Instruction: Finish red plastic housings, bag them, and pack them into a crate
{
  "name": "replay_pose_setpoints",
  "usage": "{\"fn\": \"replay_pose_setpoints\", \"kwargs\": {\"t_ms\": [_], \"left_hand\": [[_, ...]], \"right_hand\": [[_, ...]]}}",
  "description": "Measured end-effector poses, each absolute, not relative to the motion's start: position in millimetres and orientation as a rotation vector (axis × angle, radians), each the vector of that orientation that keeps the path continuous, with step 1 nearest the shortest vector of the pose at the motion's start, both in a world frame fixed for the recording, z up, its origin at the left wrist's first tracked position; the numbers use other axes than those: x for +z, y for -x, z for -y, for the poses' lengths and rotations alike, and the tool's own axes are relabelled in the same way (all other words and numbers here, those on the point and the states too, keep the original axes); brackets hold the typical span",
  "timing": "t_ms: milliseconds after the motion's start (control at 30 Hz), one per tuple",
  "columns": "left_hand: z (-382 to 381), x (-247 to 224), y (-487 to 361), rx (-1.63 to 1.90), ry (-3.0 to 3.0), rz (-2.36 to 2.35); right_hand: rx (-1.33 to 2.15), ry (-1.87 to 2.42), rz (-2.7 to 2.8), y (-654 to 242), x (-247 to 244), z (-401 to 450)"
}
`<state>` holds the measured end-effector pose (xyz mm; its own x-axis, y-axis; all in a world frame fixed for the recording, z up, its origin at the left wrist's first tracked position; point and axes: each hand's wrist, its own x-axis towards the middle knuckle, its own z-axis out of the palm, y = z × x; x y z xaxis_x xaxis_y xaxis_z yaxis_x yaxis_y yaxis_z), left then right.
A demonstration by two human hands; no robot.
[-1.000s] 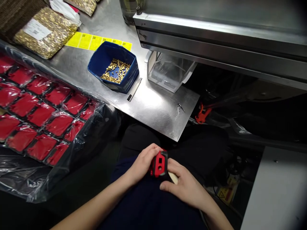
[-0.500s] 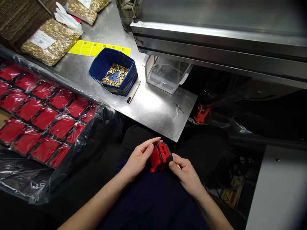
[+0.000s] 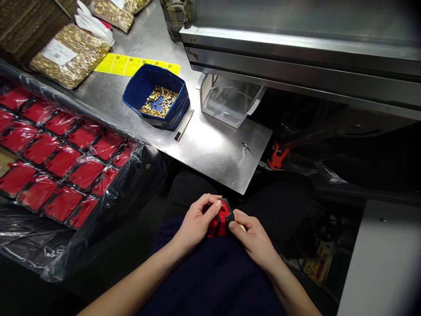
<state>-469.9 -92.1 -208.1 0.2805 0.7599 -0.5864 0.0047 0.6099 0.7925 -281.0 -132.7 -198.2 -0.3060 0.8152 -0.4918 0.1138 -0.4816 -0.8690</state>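
Observation:
A red and black plastic part (image 3: pixel 224 217) is held over the lap, just below the metal table's corner. My left hand (image 3: pixel 199 219) is closed, its thumb and forefinger pinched at the part's upper left face; whatever is between those fingertips is too small to name. My right hand (image 3: pixel 251 232) grips the black right edge of the part, thumb on the near side. A small pale piece shows between the right fingers and cannot be made out. On the table stands a blue bin (image 3: pixel 177 105) with small brass pieces (image 3: pixel 161 98) inside.
A plastic-lined crate of red parts (image 3: pixel 62 162) fills the left. On the steel table (image 3: pixel 213 153) lie a bag of brass pieces (image 3: pixel 70 57), yellow labels (image 3: pixel 120 65), a knife (image 3: pixel 184 125) and small metal items (image 3: pixel 245 148). A clear bin (image 3: pixel 226 101) sits beneath a metal beam.
My left fingers have moved from the part's left side onto its upper face and closed into a pinch. The part has turned slightly. My right hand keeps its grip.

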Motion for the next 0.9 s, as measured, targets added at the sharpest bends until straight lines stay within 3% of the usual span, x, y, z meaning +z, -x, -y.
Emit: {"fn": "replay_pose_setpoints", "kwargs": {"t_ms": [200,900], "left_hand": [[95,-205,479,0.620,-0.442,-1.113],[92,-216,484,0.555,-0.887,-1.094]], "right_hand": [[1.828,1.433,1.227,279,-196,136],[1.947,1.416,1.019,278,-211,129]]}}
